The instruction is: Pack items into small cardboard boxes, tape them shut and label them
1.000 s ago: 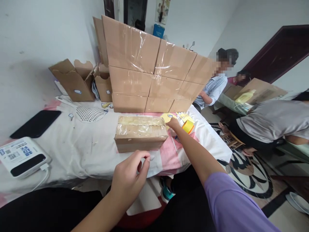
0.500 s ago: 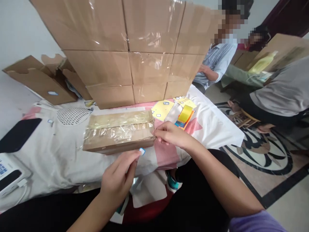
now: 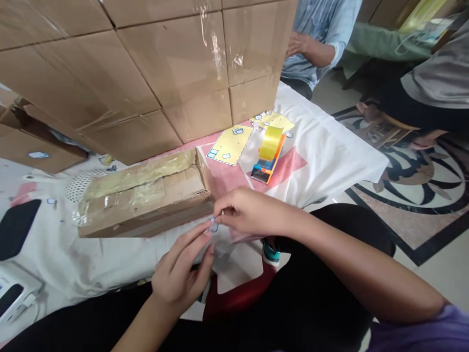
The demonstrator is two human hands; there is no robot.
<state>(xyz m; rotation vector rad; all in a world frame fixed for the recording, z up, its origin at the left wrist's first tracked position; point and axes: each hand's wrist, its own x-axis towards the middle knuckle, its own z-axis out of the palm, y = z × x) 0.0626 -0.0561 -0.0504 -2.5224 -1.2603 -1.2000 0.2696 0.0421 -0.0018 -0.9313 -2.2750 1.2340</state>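
The right hand (image 3: 249, 210) pinched a sticker (image 3: 214, 225) in front of the box (image 3: 161, 190), against the left hand (image 3: 181, 271), its thumb and fingers parted. The bench (image 3: 337, 142), clothed in white and pink, carried a tape dispenser (image 3: 270, 151) and stacked cartons (image 3: 176, 73); patterned floor (image 3: 406, 195) lay right.

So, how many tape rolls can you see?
1: the yellow roll, on the dispenser, on the cloth beyond the right hand. The stacked boxes could hide others.
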